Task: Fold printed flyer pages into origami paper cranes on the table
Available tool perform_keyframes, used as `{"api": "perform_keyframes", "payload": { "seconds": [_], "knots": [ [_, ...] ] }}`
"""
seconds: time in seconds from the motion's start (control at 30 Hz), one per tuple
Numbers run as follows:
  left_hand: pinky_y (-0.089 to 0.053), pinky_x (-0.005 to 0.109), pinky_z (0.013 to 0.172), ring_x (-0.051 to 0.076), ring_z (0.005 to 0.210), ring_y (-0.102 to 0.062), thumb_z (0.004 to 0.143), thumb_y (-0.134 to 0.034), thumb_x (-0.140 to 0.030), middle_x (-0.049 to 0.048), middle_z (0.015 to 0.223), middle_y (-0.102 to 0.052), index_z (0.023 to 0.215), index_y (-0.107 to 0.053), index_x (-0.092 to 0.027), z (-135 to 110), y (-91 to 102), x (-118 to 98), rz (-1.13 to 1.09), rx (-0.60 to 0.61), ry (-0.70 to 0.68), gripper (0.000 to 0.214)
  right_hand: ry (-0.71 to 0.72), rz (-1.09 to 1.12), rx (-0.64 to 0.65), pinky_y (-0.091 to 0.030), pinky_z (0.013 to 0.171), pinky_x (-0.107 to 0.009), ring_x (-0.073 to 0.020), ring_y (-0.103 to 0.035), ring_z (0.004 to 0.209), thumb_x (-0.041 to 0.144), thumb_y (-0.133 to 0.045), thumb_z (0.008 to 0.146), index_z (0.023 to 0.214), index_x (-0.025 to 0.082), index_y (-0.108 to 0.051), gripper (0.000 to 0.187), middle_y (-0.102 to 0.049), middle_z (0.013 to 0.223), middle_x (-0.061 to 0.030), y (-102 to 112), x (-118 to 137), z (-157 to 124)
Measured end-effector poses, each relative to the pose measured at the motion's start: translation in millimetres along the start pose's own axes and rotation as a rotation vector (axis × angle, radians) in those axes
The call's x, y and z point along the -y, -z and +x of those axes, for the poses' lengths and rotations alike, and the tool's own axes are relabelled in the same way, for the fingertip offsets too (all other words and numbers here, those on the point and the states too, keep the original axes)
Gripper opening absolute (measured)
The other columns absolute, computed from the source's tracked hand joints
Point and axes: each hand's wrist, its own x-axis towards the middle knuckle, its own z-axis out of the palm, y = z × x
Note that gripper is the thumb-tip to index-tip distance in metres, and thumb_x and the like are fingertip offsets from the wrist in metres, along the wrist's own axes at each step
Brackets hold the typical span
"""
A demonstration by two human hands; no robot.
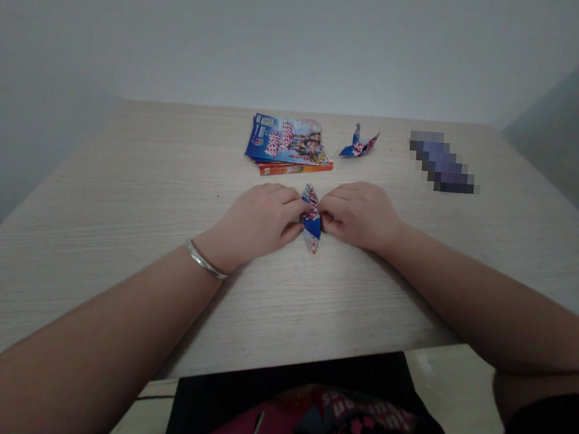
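Observation:
Between my two hands is a small piece of folded printed paper, blue and white with red print and pointed at both ends. My left hand, with a silver bracelet at its wrist, pinches its left side. On the other side, the fingertips of my right hand are closed on the paper's right edge. Both hands rest low over the table, and the fingers cover part of the folds. Farther back stands a finished-looking origami crane of similar blue and red printed paper.
A stack of printed leaflets, with an orange one showing underneath, lies beyond my left hand. Toward the back right is a pixelated dark purple object. The pale wooden table meets a wall behind.

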Motion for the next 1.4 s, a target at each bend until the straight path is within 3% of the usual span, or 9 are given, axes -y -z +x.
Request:
{"api": "perform_keyframes", "payload": {
  "seconds": [0.13, 0.33, 0.57, 0.77, 0.93, 1.07, 1.23, 1.4],
  "knots": [
    [-0.053, 0.041, 0.085, 0.026, 0.09, -0.069, 0.102, -0.053, -0.03, 0.0109, 0.099, -0.076, 0.106, -0.076, -0.015, 1.3, -0.6, -1.6, 0.093, -0.022, -0.026, 0.027, -0.045, 0.019, 0.043, -0.04, 0.066, -0.036, -0.0232, -0.068, 0.078, 0.024, -0.058, 0.087, 0.088, 0.018, -0.078, 0.021, -0.081, 0.089, -0.0087, 1.3, 2.4, 1.3],
    [-0.054, 0.045, 0.092, 0.025, 0.082, -0.069, 0.103, -0.051, -0.027, 0.0085, 0.084, -0.075, 0.087, -0.074, -0.017, 5.8, 4.8, -5.1, 0.201, -0.019, -0.07, 0.03, 0.024, 0.029, 0.029, -0.044, 0.074, -0.037, -0.0254, -0.067, 0.089, 0.023, -0.062, 0.088, 0.093, 0.016, -0.078, 0.018, -0.08, 0.095, -0.0098, 2.5, -1.6, 0.1],
    [-0.051, 0.05, 0.097, 0.027, 0.091, -0.068, 0.103, -0.049, -0.019, 0.0079, 0.094, -0.077, 0.091, -0.074, -0.019, 8.8, 14.5, -8.7, 0.244, 0.072, -0.127, 0.028, 0.236, -0.115, 0.185, -0.044, 0.075, -0.037, -0.0223, -0.064, 0.092, 0.019, -0.044, 0.107, 0.106, 0.014, -0.078, 0.034, -0.079, 0.103, -0.0098, 14.4, -0.6, 2.2],
    [-0.051, 0.046, 0.09, 0.026, 0.092, -0.067, 0.107, -0.046, -0.026, 0.0074, 0.096, -0.076, 0.09, -0.072, -0.019, 6.7, 13.1, -7.3, 0.241, 0.021, -0.19, 0.032, 0.27, -0.113, 0.196, -0.045, 0.073, -0.037, -0.0231, -0.066, 0.091, 0.018, -0.047, 0.106, 0.101, 0.014, -0.079, 0.032, -0.08, 0.101, -0.0099, 19.8, 1.8, -0.7],
    [-0.052, 0.043, 0.083, 0.027, 0.087, -0.067, 0.101, -0.052, -0.027, 0.0097, 0.09, -0.074, 0.088, -0.073, -0.017, 5.5, 6.5, -6.3, 0.155, -0.034, -0.104, 0.026, 0.196, 0.01, 0.117, -0.049, 0.081, -0.036, -0.0233, -0.067, 0.096, 0.023, -0.055, 0.102, 0.1, 0.015, -0.081, 0.026, -0.08, 0.104, -0.0107, 12.4, -2.5, -4.8],
    [-0.053, 0.04, 0.08, 0.026, 0.086, -0.067, 0.098, -0.055, -0.026, 0.0106, 0.089, -0.074, 0.089, -0.075, -0.015, 6.7, 4.3, -5.7, 0.017, -0.051, -0.003, 0.024, 0.08, 0.042, 0.091, -0.049, 0.078, -0.036, -0.025, -0.066, 0.093, 0.026, -0.062, 0.096, 0.094, 0.014, -0.08, 0.022, -0.079, 0.097, -0.0119, 9.9, -1.6, -2.9],
    [-0.054, 0.044, 0.092, 0.025, 0.089, -0.069, 0.097, -0.059, -0.03, 0.0087, 0.092, -0.076, 0.092, -0.075, -0.016, 6.6, 4.8, -3.4, -0.028, -0.045, 0.007, 0.022, -0.015, 0.08, 0.11, -0.048, 0.076, -0.035, -0.0256, -0.067, 0.095, 0.025, -0.068, 0.089, 0.093, 0.016, -0.079, 0.015, -0.079, 0.097, -0.0099, 10.4, 1.1, -1.2],
    [-0.053, 0.05, 0.105, 0.026, 0.088, -0.07, 0.101, -0.055, -0.03, 0.0101, 0.088, -0.076, 0.089, -0.076, -0.014, 4.3, 5.1, -3.2, 0.094, -0.063, -0.046, 0.029, 0.034, 0.049, 0.067, -0.048, 0.078, -0.036, -0.0262, -0.067, 0.093, 0.025, -0.066, 0.09, 0.092, 0.015, -0.079, 0.016, -0.079, 0.096, -0.011, 10.0, -0.1, -2.0]
  ]
}}
